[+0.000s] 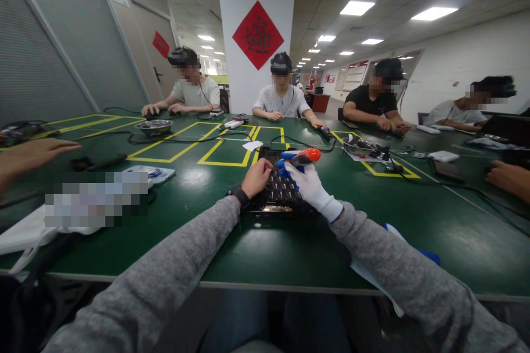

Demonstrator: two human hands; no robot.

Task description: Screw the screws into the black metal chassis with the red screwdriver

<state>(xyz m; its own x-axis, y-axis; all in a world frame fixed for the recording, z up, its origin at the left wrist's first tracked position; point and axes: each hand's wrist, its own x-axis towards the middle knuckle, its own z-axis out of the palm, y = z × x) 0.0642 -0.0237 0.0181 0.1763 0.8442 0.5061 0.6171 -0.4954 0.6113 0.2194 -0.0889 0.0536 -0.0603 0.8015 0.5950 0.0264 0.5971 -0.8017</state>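
Observation:
My right hand [308, 185], in a white work glove with blue fingertips, is closed around a screwdriver [308, 157] with a red-orange and black handle. Its shaft points left toward my bare left hand [256, 178], whose fingers are pinched together at the shaft's end. Whatever small thing sits in that pinch is too hidden to name. Beneath both hands lies a dark case or tray [278, 190] with many small metal pieces in it. A brass-coloured piece [271, 209] lies along its near edge.
Another white-and-blue glove [414, 242] lies right of my forearm. Left are a blurred white package [99, 198] and a metal bowl [154, 127]. Tools and cables [368, 149] lie on the right. Co-workers sit across the green table [199, 253]; more hands reach in at both sides.

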